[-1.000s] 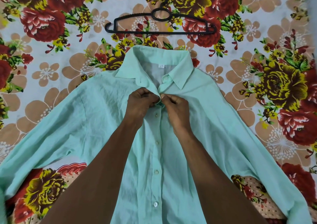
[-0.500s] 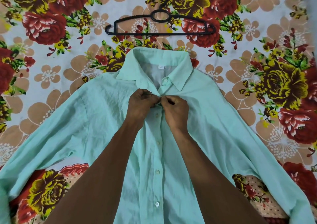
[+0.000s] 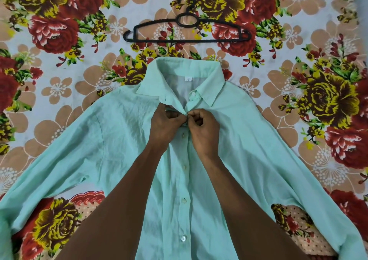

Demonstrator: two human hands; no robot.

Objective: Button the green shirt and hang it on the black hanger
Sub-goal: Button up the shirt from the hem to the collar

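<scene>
- My left hand [image 3: 165,124] is curling its fingers tight, pinching the left edge of the front opening of the pale mint-green cotton shirt [image 3: 111,150] just below the collar.
- My right hand [image 3: 203,128] is pinching the opposite edge, thumb and forefinger closing on the spot where the two edges meet; the button there is hidden under my fingertips, so I cannot tell whether it is through its hole yet.
- Compared with a second ago, my knuckles are pressing closer together and the gap between the two edges under my fingers is narrowing, so I am judging this second-from-top button to be nearly fastened.
- Below my wrists, four small white buttons are showing down the front, and they appear done up; the white collar button [image 3: 193,94] above my hands is sitting open, with the collar spread.
- The shirt is lying flat, front up, sleeves spread wide on the floral bedsheet of red, yellow and peach blooms [image 3: 59,84].
- The thin black plastic hanger [image 3: 187,30] is lying untouched on the sheet just beyond the collar, apart from the shirt, so the hanging is still waiting on me finishing here.
</scene>
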